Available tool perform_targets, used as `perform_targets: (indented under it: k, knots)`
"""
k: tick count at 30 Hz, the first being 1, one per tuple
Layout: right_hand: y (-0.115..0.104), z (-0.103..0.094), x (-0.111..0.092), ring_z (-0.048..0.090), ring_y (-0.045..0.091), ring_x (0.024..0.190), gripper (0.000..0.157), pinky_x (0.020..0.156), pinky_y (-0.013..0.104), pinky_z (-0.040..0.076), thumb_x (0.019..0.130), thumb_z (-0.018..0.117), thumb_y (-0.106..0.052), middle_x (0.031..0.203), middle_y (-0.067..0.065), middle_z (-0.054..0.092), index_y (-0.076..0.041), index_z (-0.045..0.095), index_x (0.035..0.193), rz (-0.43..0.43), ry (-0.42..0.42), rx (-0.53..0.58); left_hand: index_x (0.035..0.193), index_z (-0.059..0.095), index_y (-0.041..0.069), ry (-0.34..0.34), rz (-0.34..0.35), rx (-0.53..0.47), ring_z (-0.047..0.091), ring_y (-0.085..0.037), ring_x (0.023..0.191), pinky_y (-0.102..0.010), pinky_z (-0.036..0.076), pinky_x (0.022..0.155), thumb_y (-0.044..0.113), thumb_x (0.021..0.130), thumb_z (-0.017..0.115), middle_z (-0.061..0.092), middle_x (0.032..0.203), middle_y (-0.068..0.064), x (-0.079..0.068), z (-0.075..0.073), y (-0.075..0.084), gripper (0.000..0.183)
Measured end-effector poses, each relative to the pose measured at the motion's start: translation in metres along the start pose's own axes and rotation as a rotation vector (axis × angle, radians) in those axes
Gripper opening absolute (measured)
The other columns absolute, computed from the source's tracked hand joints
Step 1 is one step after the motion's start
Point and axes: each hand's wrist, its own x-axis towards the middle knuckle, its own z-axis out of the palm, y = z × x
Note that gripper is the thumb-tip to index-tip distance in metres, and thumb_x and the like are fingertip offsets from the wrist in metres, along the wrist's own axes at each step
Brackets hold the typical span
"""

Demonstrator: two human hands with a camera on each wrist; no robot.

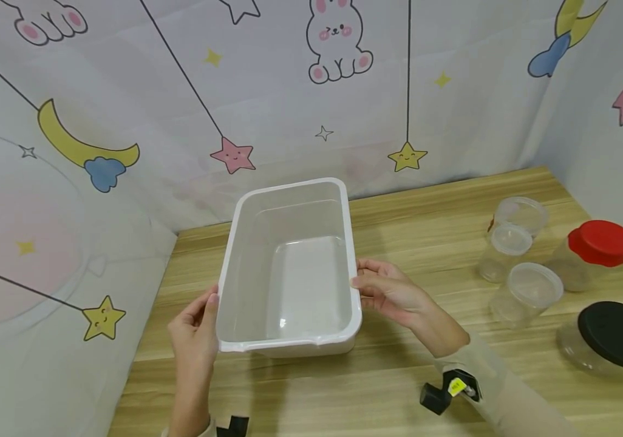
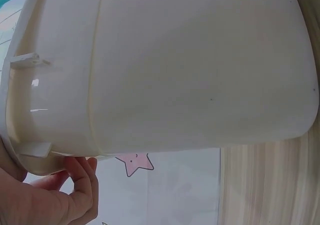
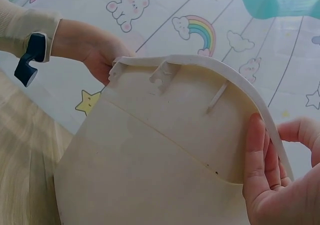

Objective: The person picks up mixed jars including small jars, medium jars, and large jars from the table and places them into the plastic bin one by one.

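Observation:
A white rectangular plastic basin (image 1: 311,291) with nothing inside is tilted above the wooden table, its inside facing the head camera. On its left rim, my left hand (image 1: 197,328) grips with the thumb over the edge and fingers beneath. My right hand (image 1: 390,292) pinches the right rim, thumb on top. The left wrist view shows the basin's outer wall (image 2: 200,75) with my left fingers curled under the lip. In the right wrist view, small ribs show under the rim (image 3: 215,62), and my right fingers (image 3: 255,155) press the outer side.
On the table's right side stand several clear plastic containers (image 1: 532,288), a jar with a red lid (image 1: 601,243) and a jar with a black lid (image 1: 620,334). Printed fabric (image 1: 289,109) hangs behind and along both sides of the wooden table (image 1: 355,394).

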Motion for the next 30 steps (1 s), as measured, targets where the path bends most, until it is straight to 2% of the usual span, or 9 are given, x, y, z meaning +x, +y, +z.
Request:
perform_targets:
  k: [6,15,30]
  knots:
    - [0.000,-0.003,-0.001,0.066,0.013,0.078,0.019,0.070,0.027,0.057,0.091,0.052,0.006,0.092,0.004,0.065,-0.006,0.061,0.103,-0.015,0.000,-0.012,0.117,0.069,-0.009,-0.002,-0.006,-0.015,0.062,-0.003,0.074,-0.016,0.053,0.062,0.009,0.100,0.061,0.070,0.094,0.001,-0.002,0.003,0.002,0.027]
    - [-0.001,-0.007,-0.006,0.066,0.014,0.080,0.019,0.072,0.028,0.057,0.091,0.052,0.005,0.093,0.003,0.065,-0.004,0.059,0.105,-0.015,0.010,-0.002,0.118,0.067,-0.010,-0.028,0.001,-0.003,0.063,-0.004,0.075,-0.016,0.054,0.063,0.010,0.101,0.059,0.068,0.106,-0.022,-0.006,0.007,0.004,0.028]
    - [-0.005,-0.013,-0.011,0.067,0.014,0.083,0.023,0.075,0.029,0.057,0.092,0.053,0.006,0.094,0.002,0.068,-0.002,0.057,0.113,-0.033,-0.007,0.020,0.118,0.066,-0.011,-0.048,0.032,-0.010,0.063,-0.005,0.076,-0.017,0.054,0.063,0.009,0.102,0.056,0.066,0.107,-0.027,-0.011,0.013,0.005,0.028]
